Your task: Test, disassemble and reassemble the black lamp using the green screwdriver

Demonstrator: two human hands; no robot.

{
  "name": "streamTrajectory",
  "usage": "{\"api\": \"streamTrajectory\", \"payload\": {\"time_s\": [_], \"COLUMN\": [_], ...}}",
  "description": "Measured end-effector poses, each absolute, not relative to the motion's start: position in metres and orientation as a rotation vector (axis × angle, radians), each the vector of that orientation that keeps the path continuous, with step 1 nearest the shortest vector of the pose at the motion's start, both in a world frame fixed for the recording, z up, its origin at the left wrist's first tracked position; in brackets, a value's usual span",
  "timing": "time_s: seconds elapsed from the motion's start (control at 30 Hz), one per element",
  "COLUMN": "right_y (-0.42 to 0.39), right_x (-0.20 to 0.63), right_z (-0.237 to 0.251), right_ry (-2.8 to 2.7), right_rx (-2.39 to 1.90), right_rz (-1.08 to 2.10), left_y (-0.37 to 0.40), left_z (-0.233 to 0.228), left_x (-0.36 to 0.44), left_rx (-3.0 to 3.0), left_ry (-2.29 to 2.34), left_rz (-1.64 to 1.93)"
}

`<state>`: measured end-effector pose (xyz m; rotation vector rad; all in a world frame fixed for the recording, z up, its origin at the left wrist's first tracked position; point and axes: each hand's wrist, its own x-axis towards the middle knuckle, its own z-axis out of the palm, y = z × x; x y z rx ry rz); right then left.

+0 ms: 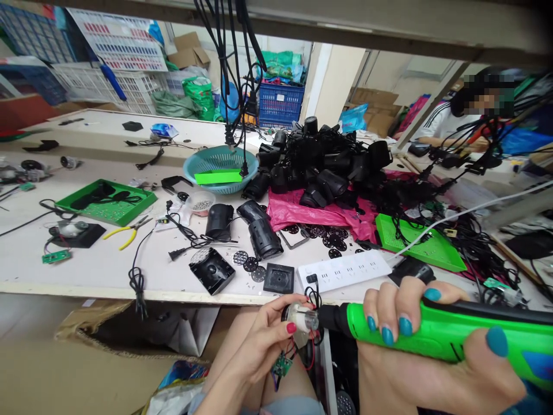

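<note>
Green electric screwdriver (449, 337) gripped by right hand (432, 351)
Left hand (263, 340) fingers pinching small motor (301, 318), steadying it against the bit

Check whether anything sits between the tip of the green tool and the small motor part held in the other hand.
Nothing visible does. The green tool, gripped in the right hand, has its dark nose right up against the small motor part that the left hand pinches. Thin red and black wires hang beneath the part, off the tool's line.
</note>
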<state>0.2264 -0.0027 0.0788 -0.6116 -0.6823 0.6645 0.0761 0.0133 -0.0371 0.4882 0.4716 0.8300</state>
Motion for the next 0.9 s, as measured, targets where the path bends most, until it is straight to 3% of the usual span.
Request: {"api": "streamTrajectory", "payload": {"time_s": [0.9], "right_y": [-0.0034], "right_x": [0.2303], "right_z": [0.0772], "right_ry": [-0.696], "right_rx": [-0.613], "right_rz": [0.759], "left_y": [0.0138], "left_z": [-0.0325], "left_x": [0.0735], "left_rx": [0.562], "left_ry": [0.515], "left_rz": [0.824]}}
